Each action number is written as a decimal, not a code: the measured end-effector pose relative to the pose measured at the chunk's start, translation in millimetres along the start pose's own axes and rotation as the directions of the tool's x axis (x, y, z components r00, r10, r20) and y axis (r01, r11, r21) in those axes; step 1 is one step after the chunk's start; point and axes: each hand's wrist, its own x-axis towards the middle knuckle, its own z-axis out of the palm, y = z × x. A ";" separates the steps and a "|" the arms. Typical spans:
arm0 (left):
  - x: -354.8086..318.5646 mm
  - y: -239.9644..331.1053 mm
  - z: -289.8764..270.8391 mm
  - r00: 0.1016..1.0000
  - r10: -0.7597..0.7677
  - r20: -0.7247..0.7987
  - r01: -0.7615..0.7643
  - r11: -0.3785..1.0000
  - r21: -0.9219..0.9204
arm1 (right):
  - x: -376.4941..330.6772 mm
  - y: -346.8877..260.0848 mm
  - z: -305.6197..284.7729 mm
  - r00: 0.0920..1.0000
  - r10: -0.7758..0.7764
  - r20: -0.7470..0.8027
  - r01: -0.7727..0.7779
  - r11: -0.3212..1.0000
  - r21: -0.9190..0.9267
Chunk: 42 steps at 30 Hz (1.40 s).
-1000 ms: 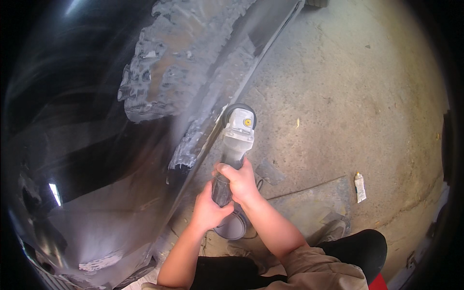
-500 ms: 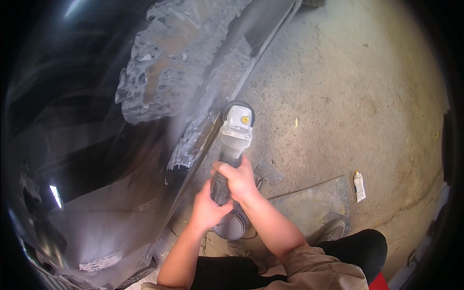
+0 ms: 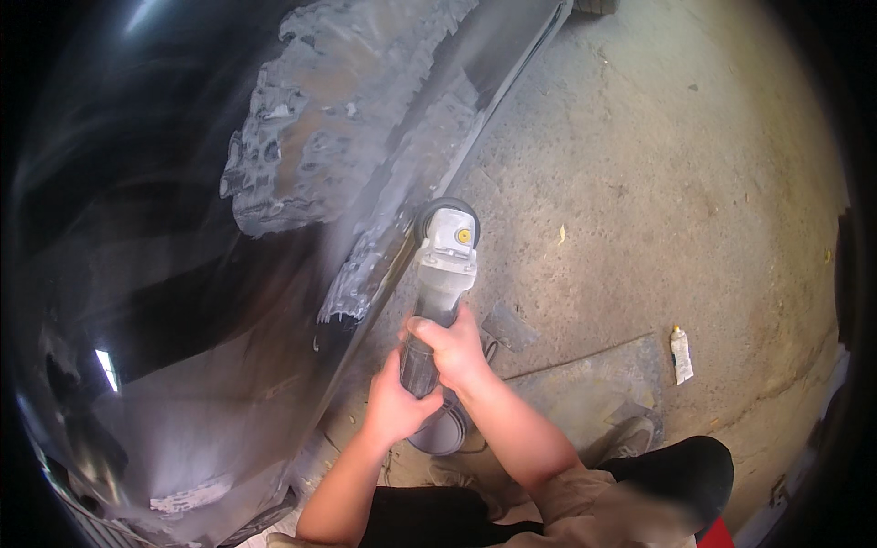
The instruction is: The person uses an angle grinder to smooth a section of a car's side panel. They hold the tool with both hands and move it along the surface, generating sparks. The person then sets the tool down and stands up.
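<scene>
Both my hands are wrapped round the dark body of an angle grinder (image 3: 446, 274) with a pale metal head and a round black disc. My right hand (image 3: 457, 349) grips it nearer the head; my left hand (image 3: 395, 404) holds the rear end, its fingers partly hidden. The disc is at the lower edge of a black car panel (image 3: 183, 310), beside a narrow strip of grey filler (image 3: 352, 290). Whether it touches the panel I cannot tell. Higher up the panel spreads a large rough patch of grey filler (image 3: 320, 137) with brownish areas.
Below my hands stands a round grey container (image 3: 440, 435), partly covered, with a dark cord near it. A flat worn board (image 3: 585, 379) and a small grey plate (image 3: 510, 327) lie on the concrete floor (image 3: 658, 201). A white tube (image 3: 681, 356) lies to the right.
The grinder's head has shifted very slightly down in the picture, still by the panel's lower edge. Both hands keep their grip.
</scene>
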 end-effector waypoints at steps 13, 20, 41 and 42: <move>-14.0 -18.7 -1.4 1.000 -0.013 -0.006 0.013 0.999 -0.031 | -10.8 18.1 -0.9 0.999 0.032 -0.010 -0.033 0.999 -0.037; -13.1 -25.6 -7.0 0.998 -0.043 0.047 0.042 0.999 0.008 | -14.2 20.5 3.4 0.999 0.037 -0.026 -0.037 0.999 -0.003; -24.9 -32.3 -4.0 0.999 0.036 -0.013 -0.037 0.999 -0.012 | -16.9 18.6 7.3 0.999 -0.005 0.037 0.009 0.994 -0.110; -26.7 -31.1 -4.7 0.998 0.051 -0.024 -0.051 0.999 0.008 | -20.1 14.9 8.5 0.999 -0.009 0.054 0.015 0.994 -0.111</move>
